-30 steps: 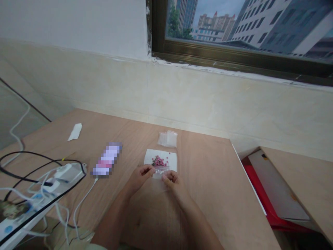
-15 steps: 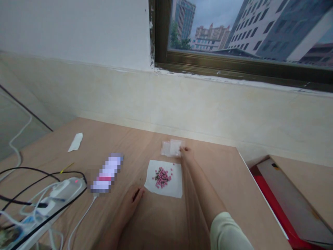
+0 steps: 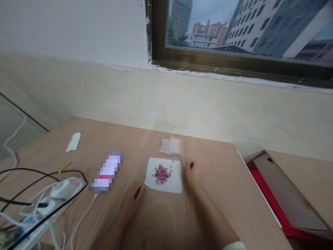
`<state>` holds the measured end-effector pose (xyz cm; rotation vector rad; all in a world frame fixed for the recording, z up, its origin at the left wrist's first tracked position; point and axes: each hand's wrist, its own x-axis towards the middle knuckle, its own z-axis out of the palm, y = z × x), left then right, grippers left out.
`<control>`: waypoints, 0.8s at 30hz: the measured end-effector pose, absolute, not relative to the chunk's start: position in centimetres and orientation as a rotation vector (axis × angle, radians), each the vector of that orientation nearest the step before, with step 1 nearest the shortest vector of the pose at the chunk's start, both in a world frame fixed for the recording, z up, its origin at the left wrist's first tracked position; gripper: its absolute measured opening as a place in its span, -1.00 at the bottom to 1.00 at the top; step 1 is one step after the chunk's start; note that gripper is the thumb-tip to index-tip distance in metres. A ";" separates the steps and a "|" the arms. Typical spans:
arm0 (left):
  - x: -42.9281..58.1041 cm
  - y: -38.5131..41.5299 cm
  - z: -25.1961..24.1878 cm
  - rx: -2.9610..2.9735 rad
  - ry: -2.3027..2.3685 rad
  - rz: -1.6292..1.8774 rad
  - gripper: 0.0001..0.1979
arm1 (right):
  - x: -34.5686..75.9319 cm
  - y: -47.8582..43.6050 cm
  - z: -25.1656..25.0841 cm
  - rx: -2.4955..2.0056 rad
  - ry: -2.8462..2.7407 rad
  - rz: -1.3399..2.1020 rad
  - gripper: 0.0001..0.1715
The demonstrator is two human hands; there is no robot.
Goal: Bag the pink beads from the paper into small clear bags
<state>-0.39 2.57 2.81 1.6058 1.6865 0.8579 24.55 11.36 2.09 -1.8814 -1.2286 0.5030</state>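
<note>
A square of white paper [image 3: 152,184] lies on the table with a pile of small pink beads [image 3: 162,174] heaped on it, dark bits among them. My left hand [image 3: 134,197] rests on the wood at the paper's lower left corner, fingers curled in, nothing visible in them. To the right of the paper, close by its edge, my right hand [image 3: 194,174] is curled into a loose fist; no object shows in it. Behind the paper lie clear plastic zip bags [image 3: 171,146], overlapping, with neither hand touching them.
On the left a phone [image 3: 107,172], its screen blurred out, is plugged into a white cable. A power strip [image 3: 62,194] with tangled cords stands at the lower left. A paper scrap [image 3: 73,142] lies farther back. Right of the table edge is an open red-lined box [image 3: 288,198].
My right hand has let go of the plastic bags and drawn back toward me, to the paper's right side. The left hand stays in place. The view has shifted slightly.
</note>
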 end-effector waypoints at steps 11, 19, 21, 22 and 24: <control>-0.5 2.7 1.5 1.731 1.716 0.802 -0.69 | 26.6 1.2 0.2 -2.066 -1.629 0.180 -0.67; -0.4 2.7 1.7 1.779 1.708 0.777 -0.71 | 26.0 1.8 1.0 -2.330 -1.760 -0.009 -0.69; -0.3 2.7 1.8 1.786 1.717 0.775 -0.71 | 26.0 1.8 0.9 -2.322 -1.784 -0.032 -0.68; -0.2 2.8 1.8 1.793 1.718 0.777 -0.71 | 26.1 1.8 0.9 -2.318 -1.792 -0.039 -0.69; -0.2 2.8 1.7 1.809 1.726 0.790 -0.70 | 26.1 1.8 0.9 -2.313 -1.803 -0.051 -0.69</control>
